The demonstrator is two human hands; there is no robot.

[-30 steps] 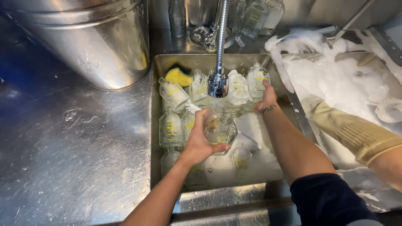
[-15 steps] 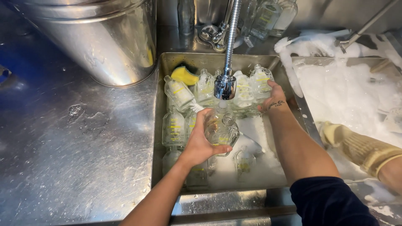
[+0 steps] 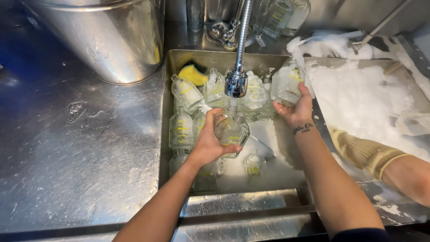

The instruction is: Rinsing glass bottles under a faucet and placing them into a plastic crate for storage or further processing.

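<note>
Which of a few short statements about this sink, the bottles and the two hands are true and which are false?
1. The left hand holds a clear glass bottle right under the faucet head. True.
2. The right hand is empty. False: it grips a second bottle at the right side of the sink.
3. A yellow sponge lies in the back left corner of the sink. True.
4. The large metal pot stands inside the sink. False: it stands on the steel counter to the left of it.
5. The basin on the right is full of white foam. True.
</note>
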